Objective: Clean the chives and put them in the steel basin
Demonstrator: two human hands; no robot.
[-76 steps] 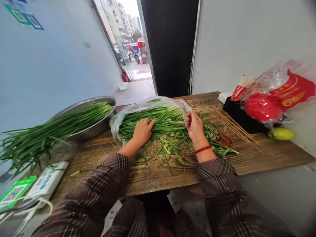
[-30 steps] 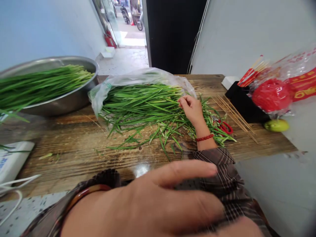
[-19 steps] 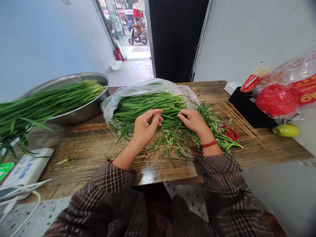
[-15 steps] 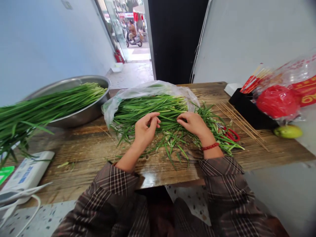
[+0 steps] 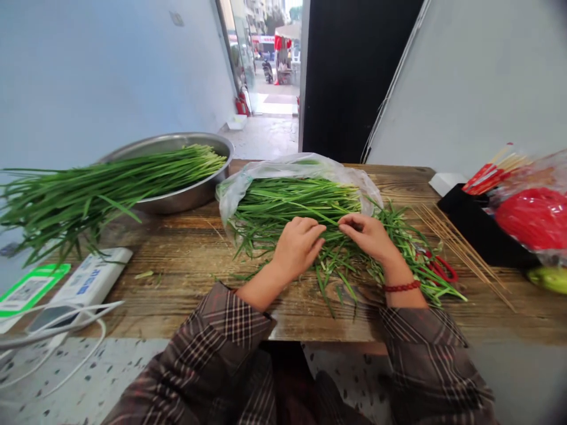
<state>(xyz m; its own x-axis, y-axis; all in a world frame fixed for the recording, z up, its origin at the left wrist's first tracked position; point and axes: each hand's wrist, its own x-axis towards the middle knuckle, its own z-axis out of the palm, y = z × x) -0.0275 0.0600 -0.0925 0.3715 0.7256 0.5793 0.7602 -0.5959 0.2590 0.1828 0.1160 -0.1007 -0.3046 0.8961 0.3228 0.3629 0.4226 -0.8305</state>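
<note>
Chives (image 5: 292,198) lie by curled left hand (image 5: 299,248), right hand (image 5: 368,237); cannot tell if gripped

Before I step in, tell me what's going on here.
At the table, a person's left hand and right hand are close together over the near side of the greens in an open bag. Whether either grips anything is unclear. A second bunch lies in a basin to the left, overhanging its rim. Scraps lie in front of the bag, red scissors to the right.
</note>
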